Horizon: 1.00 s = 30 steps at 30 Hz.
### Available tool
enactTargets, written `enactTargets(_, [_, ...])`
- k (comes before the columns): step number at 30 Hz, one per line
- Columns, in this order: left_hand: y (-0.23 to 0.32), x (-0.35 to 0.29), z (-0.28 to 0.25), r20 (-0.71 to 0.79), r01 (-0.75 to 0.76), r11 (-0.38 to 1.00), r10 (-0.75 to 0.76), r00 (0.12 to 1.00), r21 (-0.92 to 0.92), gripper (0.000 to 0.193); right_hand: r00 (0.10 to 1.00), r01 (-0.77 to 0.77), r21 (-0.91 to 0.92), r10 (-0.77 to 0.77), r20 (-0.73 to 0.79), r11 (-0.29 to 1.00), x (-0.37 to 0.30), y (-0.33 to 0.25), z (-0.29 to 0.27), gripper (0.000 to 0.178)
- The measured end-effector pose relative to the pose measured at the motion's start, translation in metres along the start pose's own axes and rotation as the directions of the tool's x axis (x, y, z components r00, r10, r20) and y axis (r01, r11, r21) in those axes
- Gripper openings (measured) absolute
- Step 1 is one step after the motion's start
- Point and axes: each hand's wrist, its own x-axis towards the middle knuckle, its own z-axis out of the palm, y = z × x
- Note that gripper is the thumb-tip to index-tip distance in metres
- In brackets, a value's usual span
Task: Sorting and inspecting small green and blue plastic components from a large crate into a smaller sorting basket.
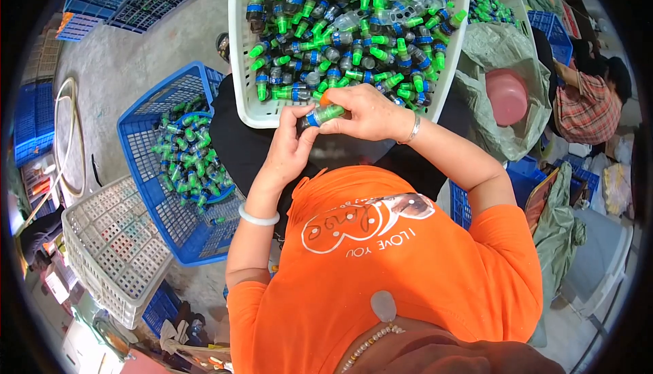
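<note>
In front of my chest, both hands are closed on one small bottle-shaped plastic piece (322,115) with a green end and a clear, dark body. My left hand (284,148) grips its body end between thumb and fingers. From the other side, my right hand (367,113) pinches the green end; something orange covers one of its fingertips. Just beyond my hands, a white plastic crate (247,95) is full of similar green, dark and blue-banded pieces (354,54). Clear, empty-looking plastic parts (401,10) lie on top of them.
A blue crate (146,170) at my left holds a blue basin of similar pieces (187,153). White crates (112,245) are stacked beside it. To my right are a pale sack (479,61) with a pink basin (507,96) and another person in a plaid shirt (588,108).
</note>
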Motion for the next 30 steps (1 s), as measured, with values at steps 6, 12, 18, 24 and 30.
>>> enactTargets(6, [0.007,-0.017,-0.036,-0.323,0.143,0.962,-0.063,0.944,0.231,0.033,0.966,0.091,-0.254,-0.148,-0.213,0.963,0.011,-0.003,-0.027,0.045])
enactTargets(12, [-0.003,-0.029,-0.110,-0.542,0.371,0.424,0.417,0.729,0.826,0.038,0.743,-0.352,-0.618,-0.192,-0.641,0.703,0.005,0.083,-0.083,0.036])
enactTargets(18, [-0.005,0.061,-0.007,-0.162,-0.077,0.622,0.319,0.934,0.780,0.037,0.784,-0.415,-0.660,-0.122,-0.609,0.626,0.007,0.095,-0.073,0.032])
enactTargets(24, [-0.026,0.139,0.048,-0.219,0.147,0.489,0.093,0.971,0.860,0.046,0.742,-0.330,-0.551,-0.150,-0.653,0.767,-0.018,0.068,-0.067,0.031])
enactTargets(30, [-0.050,0.139,0.035,-0.192,0.133,0.488,0.073,0.979,0.862,0.050,0.782,-0.197,-0.423,-0.119,-0.612,0.884,-0.037,0.057,-0.050,0.031])
